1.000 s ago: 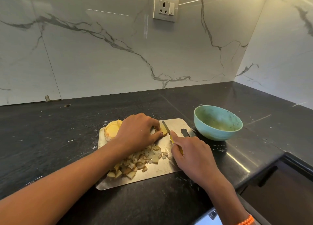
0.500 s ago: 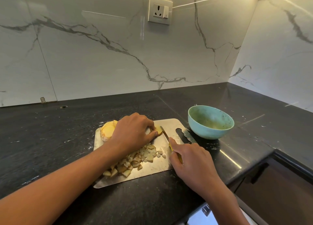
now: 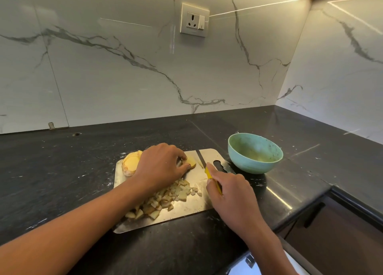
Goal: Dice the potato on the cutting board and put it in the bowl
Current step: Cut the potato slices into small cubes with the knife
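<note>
From the head view, a metal cutting board [image 3: 199,208] lies on the dark stone bench [image 3: 62,181], near the bench's front edge and left of its inner corner. The left hand [image 3: 159,167] sits curled over a potato piece [image 3: 191,162] at the far end of the board, with fingertips and thumb pinching it down against the metal. A larger uncut potato half [image 3: 130,165] rests at the board's far left corner, partly hidden behind that hand. The right hand [image 3: 232,198] grips the yellow handle of a knife [image 3: 204,163], forefinger laid along the top; the blade points toward the back wall and lies just beside the pinched piece, its tip close to the board's far edge. Whether the edge touches the potato cannot be told. A heap of diced potato [image 3: 163,202] covers the middle of the board, running toward its near left corner and partly under the left forearm. A pale green bowl [image 3: 255,165] stands on the bench just beside the board's far right corner, where the board's handle slot lies. A wall socket [image 3: 193,20] is mounted on the marble backsplash above.
</note>
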A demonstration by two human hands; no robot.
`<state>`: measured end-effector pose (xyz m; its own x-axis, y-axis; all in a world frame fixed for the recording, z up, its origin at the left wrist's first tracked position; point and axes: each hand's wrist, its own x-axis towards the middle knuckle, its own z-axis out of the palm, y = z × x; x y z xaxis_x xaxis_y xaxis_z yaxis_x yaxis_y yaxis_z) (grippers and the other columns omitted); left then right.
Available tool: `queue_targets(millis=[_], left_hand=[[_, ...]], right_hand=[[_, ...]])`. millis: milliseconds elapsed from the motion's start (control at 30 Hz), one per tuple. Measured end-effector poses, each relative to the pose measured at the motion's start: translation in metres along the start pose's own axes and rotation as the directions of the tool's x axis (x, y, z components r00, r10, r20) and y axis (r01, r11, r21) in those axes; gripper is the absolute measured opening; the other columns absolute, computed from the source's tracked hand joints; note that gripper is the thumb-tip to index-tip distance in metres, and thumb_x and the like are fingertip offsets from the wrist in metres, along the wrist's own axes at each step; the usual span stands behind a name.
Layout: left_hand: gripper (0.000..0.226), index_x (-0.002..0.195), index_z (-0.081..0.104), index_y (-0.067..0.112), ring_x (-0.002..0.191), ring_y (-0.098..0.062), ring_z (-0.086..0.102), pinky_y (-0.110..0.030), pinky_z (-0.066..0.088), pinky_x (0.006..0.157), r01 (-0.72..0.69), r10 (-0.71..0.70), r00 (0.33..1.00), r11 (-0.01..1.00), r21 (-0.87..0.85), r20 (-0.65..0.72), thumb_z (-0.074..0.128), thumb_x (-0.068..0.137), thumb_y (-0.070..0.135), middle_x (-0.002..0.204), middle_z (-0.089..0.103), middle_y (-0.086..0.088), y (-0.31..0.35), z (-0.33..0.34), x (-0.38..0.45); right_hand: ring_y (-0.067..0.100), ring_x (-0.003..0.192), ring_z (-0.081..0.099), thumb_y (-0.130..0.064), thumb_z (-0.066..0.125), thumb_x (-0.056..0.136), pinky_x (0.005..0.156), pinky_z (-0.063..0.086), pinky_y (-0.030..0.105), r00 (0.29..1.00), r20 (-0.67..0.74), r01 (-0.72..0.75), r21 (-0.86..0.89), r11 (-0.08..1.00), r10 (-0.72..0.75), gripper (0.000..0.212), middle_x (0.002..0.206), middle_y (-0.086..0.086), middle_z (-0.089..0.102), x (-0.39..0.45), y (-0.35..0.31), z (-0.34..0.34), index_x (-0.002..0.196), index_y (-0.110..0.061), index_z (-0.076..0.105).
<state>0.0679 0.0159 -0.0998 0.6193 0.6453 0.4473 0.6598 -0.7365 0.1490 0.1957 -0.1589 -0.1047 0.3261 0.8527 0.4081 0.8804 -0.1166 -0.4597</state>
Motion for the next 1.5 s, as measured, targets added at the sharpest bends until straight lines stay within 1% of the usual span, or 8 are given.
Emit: queue_targets(millis=[167,500,733,900,1167,1267,1367,1500], left_hand=[[0.050,0.122,0.076,0.036,0.098,-0.008,0.066,-0.021,0.044,0.064,0.002,-0.002,1.000,0.999,0.038,-0.001,0.060,0.092,0.072,0.111,0.074,0.016,-0.001,0.001,0.000],[0.050,0.123,0.076,0.034,0.100,-0.006,0.066,-0.018,0.040,0.062,-0.016,0.016,1.000,1.000,0.019,-0.005,0.061,0.092,0.071,0.115,0.075,0.016,-0.001,0.003,0.001],[0.049,0.120,0.078,0.035,0.099,-0.006,0.065,-0.015,0.031,0.056,-0.007,0.007,1.000,0.999,0.037,0.001,0.061,0.092,0.071,0.112,0.075,0.016,0.001,-0.002,0.000],[0.052,0.123,0.076,0.037,0.101,-0.007,0.066,-0.019,0.042,0.061,0.003,-0.003,1.000,0.999,0.042,0.004,0.061,0.090,0.074,0.114,0.075,0.017,-0.001,-0.001,0.000],[0.051,0.124,0.076,0.037,0.096,-0.006,0.066,-0.018,0.040,0.058,0.018,-0.019,1.000,0.999,0.047,0.016,0.061,0.090,0.073,0.114,0.075,0.017,0.000,-0.001,0.001],[0.052,0.125,0.075,0.036,0.098,-0.006,0.066,-0.017,0.038,0.058,0.024,-0.024,1.000,0.999,0.043,0.018,0.062,0.090,0.072,0.115,0.075,0.017,0.000,-0.001,0.000],[0.052,0.125,0.076,0.035,0.098,-0.007,0.067,-0.019,0.048,0.064,0.034,-0.034,0.999,0.999,0.024,0.026,0.063,0.090,0.072,0.118,0.075,0.016,-0.001,0.000,0.002],[0.052,0.124,0.076,0.036,0.098,-0.007,0.066,-0.022,0.049,0.067,0.056,-0.056,0.998,0.998,0.002,0.030,0.065,0.088,0.072,0.120,0.075,0.015,-0.002,0.001,0.004]], right_hand=[[0.015,0.072,0.059,-0.032,0.043,0.104,0.066,0.047,0.038,0.999,0.048,0.017,-0.076,0.997,-0.013,0.047,0.073,-0.008,0.060,0.023,-0.006,0.012,0.151,-0.033,0.049],[0.014,0.086,0.061,-0.035,0.039,0.105,0.072,0.049,0.037,0.995,0.093,0.064,-0.175,0.982,-0.049,0.048,0.096,-0.006,0.071,0.023,-0.006,0.014,0.152,-0.032,0.046],[0.019,0.096,0.062,-0.036,0.038,0.105,0.077,0.049,0.039,0.990,0.131,0.086,-0.270,0.959,-0.052,0.038,0.104,-0.003,0.069,0.028,-0.012,0.020,0.139,-0.026,0.054],[0.017,0.096,0.062,-0.039,0.037,0.105,0.079,0.051,0.038,0.991,0.124,0.082,-0.255,0.963,-0.051,0.050,0.107,-0.004,0.070,0.021,-0.009,0.018,0.153,-0.030,0.044],[0.009,0.091,0.058,-0.042,0.033,0.107,0.085,0.050,0.034,0.992,0.117,0.079,-0.228,0.970,-0.053,0.054,0.101,-0.009,0.068,-0.010,-0.004,0.001,0.159,-0.033,0.031],[0.007,0.083,0.054,-0.042,0.034,0.107,0.076,0.045,0.027,0.994,0.094,0.067,-0.205,0.977,-0.049,0.053,0.092,-0.012,0.066,-0.019,-0.004,-0.004,0.159,-0.035,0.032],[0.007,0.074,0.052,-0.039,0.038,0.107,0.066,0.039,0.021,0.996,0.077,0.055,-0.150,0.987,-0.044,0.051,0.087,-0.011,0.066,-0.017,-0.006,-0.005,0.158,-0.036,0.035],[0.012,0.067,0.054,-0.034,0.044,0.104,0.068,0.049,0.033,1.000,-0.006,0.013,-0.112,0.994,-0.013,0.049,0.068,-0.008,0.062,-0.010,-0.005,0.000,0.153,-0.036,0.044]])
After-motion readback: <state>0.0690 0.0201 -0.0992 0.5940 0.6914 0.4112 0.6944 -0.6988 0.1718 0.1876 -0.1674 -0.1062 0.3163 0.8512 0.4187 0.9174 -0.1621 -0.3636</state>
